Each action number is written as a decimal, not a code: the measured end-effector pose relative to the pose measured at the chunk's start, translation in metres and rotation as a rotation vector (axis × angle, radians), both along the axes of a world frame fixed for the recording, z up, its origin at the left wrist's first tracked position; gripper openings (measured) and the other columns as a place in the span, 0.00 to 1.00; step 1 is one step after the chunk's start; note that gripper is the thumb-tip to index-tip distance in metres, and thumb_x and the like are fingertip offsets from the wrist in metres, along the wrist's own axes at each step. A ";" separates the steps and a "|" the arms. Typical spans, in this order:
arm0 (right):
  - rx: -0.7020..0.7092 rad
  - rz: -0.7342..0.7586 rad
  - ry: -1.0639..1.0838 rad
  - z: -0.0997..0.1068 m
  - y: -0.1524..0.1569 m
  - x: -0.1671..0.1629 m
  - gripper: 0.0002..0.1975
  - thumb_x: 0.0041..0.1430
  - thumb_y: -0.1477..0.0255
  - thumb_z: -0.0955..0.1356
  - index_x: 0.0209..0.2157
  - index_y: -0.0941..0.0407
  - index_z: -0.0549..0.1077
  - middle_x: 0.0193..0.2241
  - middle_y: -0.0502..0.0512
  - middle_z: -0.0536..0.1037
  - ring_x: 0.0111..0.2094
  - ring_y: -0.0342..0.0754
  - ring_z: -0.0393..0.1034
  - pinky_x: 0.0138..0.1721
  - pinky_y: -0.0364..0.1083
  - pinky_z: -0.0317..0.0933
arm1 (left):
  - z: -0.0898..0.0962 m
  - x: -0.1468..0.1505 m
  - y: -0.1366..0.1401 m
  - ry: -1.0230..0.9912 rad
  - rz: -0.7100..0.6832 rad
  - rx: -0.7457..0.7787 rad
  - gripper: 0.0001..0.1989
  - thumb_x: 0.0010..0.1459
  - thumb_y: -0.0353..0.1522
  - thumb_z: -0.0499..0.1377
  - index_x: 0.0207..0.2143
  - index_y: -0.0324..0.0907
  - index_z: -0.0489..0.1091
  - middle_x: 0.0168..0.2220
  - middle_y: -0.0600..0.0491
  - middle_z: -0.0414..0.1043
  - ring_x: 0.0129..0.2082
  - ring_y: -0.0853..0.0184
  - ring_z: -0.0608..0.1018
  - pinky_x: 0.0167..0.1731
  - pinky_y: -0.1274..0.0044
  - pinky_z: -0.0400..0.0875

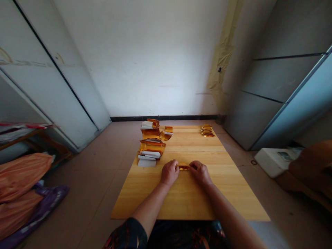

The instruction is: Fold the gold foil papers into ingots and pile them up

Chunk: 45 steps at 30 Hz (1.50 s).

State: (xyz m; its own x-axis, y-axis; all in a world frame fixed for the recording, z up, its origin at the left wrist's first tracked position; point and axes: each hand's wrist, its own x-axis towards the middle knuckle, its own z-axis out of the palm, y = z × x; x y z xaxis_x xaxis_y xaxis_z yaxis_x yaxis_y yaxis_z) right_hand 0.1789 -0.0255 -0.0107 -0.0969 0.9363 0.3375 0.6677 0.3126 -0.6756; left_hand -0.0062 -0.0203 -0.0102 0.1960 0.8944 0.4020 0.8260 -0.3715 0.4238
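Note:
Both hands meet over the middle of the wooden board (186, 200), gripping one small piece of shiny gold paper (184, 167). My left hand (170, 172) is closed on its left end, and my right hand (200, 172) pinches the right end. Between them the paper looks narrow and folded, its ends covered by my fingers. Left of my hands lie stacks of gold paper sheets (151, 148), with white backs showing on some. Several folded gold pieces (206, 130) sit in a small group at the board's far right corner.
A loose gold sheet (168, 129) lies near the board's far edge. Beyond stands a white wall (155, 69). Grey cabinets (52, 86) rise on the left, a tall grey refrigerator-like unit (275, 90) on the right. A white box (272, 160) and orange cloth or bags (23, 180) flank the board.

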 end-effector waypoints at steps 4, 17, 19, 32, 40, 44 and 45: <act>0.023 0.019 -0.097 0.000 0.002 0.002 0.08 0.51 0.76 0.61 0.27 0.56 0.71 0.27 0.53 0.75 0.30 0.45 0.68 0.33 0.41 0.60 | -0.002 0.003 0.002 -0.007 -0.019 0.040 0.07 0.54 0.24 0.50 0.27 0.43 0.63 0.25 0.55 0.68 0.28 0.69 0.71 0.32 0.79 0.64; -0.026 -0.034 -0.025 0.005 0.020 0.026 0.09 0.49 0.73 0.60 0.23 0.55 0.71 0.22 0.51 0.75 0.25 0.45 0.68 0.28 0.40 0.59 | -0.003 0.013 0.006 -0.125 -0.057 0.049 0.06 0.53 0.26 0.55 0.35 0.42 0.66 0.29 0.55 0.69 0.30 0.70 0.72 0.35 0.79 0.68; 0.045 -0.111 -0.062 0.010 0.032 0.044 0.10 0.51 0.72 0.60 0.24 0.55 0.71 0.24 0.53 0.76 0.26 0.45 0.68 0.30 0.41 0.59 | -0.004 0.011 0.004 -0.139 -0.047 0.051 0.15 0.51 0.26 0.57 0.44 0.41 0.65 0.33 0.53 0.71 0.33 0.69 0.73 0.37 0.77 0.69; -0.190 -0.607 -0.467 0.025 0.126 0.155 0.12 0.59 0.72 0.61 0.36 0.56 0.75 0.35 0.58 0.78 0.29 0.45 0.69 0.24 0.41 0.48 | -0.003 0.000 -0.009 -0.200 -0.101 -0.098 0.08 0.51 0.25 0.54 0.33 0.41 0.69 0.34 0.52 0.69 0.38 0.66 0.72 0.40 0.73 0.68; -0.284 -0.586 -0.503 0.015 0.150 0.159 0.14 0.60 0.70 0.60 0.38 0.55 0.75 0.38 0.57 0.77 0.32 0.46 0.69 0.25 0.41 0.48 | 0.002 -0.002 -0.017 -0.198 -0.124 -0.102 0.08 0.51 0.25 0.52 0.32 0.42 0.69 0.33 0.52 0.68 0.37 0.65 0.70 0.39 0.73 0.67; -0.277 -0.580 -0.482 0.014 0.156 0.161 0.14 0.60 0.69 0.60 0.38 0.55 0.75 0.37 0.57 0.78 0.31 0.46 0.69 0.24 0.41 0.47 | 0.003 -0.003 -0.019 -0.198 -0.133 -0.095 0.07 0.52 0.26 0.52 0.31 0.42 0.68 0.33 0.51 0.67 0.36 0.65 0.70 0.38 0.74 0.67; -0.270 -0.579 -0.477 0.014 0.157 0.161 0.14 0.60 0.69 0.60 0.38 0.55 0.75 0.37 0.57 0.78 0.32 0.45 0.69 0.24 0.41 0.47 | 0.004 -0.003 -0.020 -0.194 -0.134 -0.098 0.07 0.52 0.26 0.52 0.31 0.42 0.68 0.33 0.51 0.67 0.36 0.65 0.70 0.38 0.73 0.67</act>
